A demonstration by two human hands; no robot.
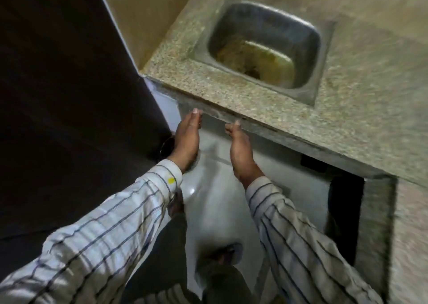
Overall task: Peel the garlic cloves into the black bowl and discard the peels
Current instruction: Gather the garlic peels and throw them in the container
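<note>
My left hand (188,137) and my right hand (239,149) are stretched out side by side below the front edge of the speckled stone counter (208,88). The fingers of both hands are straight, the palms face each other, and neither holds anything. Striped shirt sleeves cover both forearms. No garlic, peel or black bowl is in view. The picture is blurred by motion.
A steel sink (264,46) is set into the counter, with brownish residue at its bottom. A large dark panel (58,95) fills the left side. Below the hands is a pale floor (208,199), and a dark opening (342,211) shows under the counter on the right.
</note>
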